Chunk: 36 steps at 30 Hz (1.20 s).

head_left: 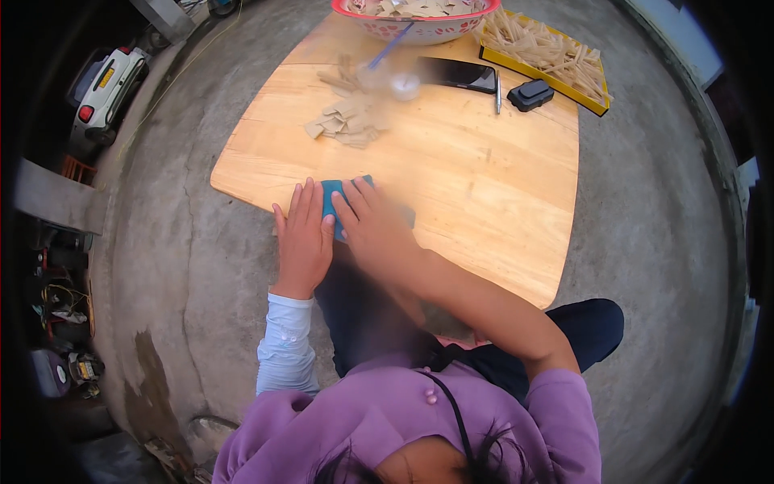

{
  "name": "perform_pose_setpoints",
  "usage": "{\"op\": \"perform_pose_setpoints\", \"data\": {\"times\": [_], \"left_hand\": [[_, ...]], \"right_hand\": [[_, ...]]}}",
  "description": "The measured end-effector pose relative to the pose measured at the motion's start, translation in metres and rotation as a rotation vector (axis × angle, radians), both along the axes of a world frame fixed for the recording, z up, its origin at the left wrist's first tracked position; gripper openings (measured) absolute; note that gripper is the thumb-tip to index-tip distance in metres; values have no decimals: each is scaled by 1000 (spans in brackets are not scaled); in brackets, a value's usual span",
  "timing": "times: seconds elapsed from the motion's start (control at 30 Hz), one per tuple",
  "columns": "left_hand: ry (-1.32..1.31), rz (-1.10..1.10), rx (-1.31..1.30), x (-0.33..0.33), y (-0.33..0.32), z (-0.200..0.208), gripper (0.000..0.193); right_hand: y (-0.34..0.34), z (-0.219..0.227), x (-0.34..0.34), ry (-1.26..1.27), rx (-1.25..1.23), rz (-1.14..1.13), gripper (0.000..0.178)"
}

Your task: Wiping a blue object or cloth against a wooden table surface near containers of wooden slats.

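My left hand (304,234) lies flat, fingers spread, at the near edge of a low wooden table (476,185), beside a teal blue block (330,199). My right hand (372,226) rests on top of that teal block, fingers apart and motion-blurred, pressing it to the board. Most of the block is hidden under the two hands. Farther back on the table lies a pile of small flat wooden pieces (347,117).
A pink-rimmed bowl (419,31) of wooden pieces stands at the far edge, with a blue stick (389,48) leaning from it. A yellow tray (548,52) holds wooden sticks. A dark phone (459,74), a pen (497,90), a black case (530,94) and a small clear cup (405,85) lie nearby. Concrete floor surrounds the table.
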<state>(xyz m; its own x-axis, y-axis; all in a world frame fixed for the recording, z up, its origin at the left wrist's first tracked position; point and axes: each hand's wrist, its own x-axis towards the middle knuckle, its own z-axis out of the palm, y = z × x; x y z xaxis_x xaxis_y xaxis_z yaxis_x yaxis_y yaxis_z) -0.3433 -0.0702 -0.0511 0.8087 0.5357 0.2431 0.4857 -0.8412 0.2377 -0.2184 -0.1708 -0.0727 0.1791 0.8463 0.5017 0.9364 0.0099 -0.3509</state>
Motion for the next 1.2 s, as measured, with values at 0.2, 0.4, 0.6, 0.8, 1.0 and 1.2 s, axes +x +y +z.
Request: {"op": "perform_pose_setpoints", "data": {"times": [0.2, 0.4, 0.6, 0.8, 1.0, 1.2], "left_hand": [[64, -233, -96, 13, -75, 16, 55], [110, -665, -114, 66, -129, 23, 65], [-87, -910, -282, 120, -166, 10, 67], [-43, -819, -97, 124, -139, 8, 59], [93, -465, 3, 87, -48, 21, 55], [107, 19, 29, 18, 21, 10, 50]], "right_hand": [[-117, 29, 12, 14, -148, -51, 51], [-214, 54, 27, 99, -398, -214, 67], [-251, 60, 29, 186, -459, -574, 56], [-214, 48, 40, 143, -393, -585, 55], [-106, 33, 59, 70, -230, -238, 55], [23, 7, 35, -51, -49, 77, 51]]}}
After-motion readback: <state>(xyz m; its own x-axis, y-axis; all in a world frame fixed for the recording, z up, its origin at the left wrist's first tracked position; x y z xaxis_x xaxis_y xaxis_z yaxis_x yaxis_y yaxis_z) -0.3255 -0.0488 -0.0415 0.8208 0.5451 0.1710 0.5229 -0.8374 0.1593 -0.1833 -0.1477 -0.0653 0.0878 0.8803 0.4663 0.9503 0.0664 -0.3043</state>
